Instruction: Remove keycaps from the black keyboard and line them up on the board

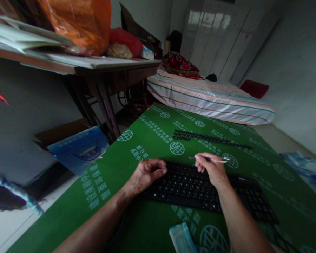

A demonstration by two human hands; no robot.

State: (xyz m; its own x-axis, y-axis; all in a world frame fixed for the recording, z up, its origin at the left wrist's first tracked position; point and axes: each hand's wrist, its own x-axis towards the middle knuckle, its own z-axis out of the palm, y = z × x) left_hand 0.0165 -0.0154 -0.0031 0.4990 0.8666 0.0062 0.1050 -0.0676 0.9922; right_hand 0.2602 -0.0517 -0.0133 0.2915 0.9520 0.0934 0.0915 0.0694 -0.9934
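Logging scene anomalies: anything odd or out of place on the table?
Yes: small black pieces, probably keycaps, lie in rows on the green table beyond the keyboard. Keycaps normally sit mounted, so a separate set looks odd.

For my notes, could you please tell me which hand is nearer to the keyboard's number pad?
Right. The right hand, holding a slim tool, is left of the number pad, over the keyboard; the left hand is farther, at the keyboard's left end.
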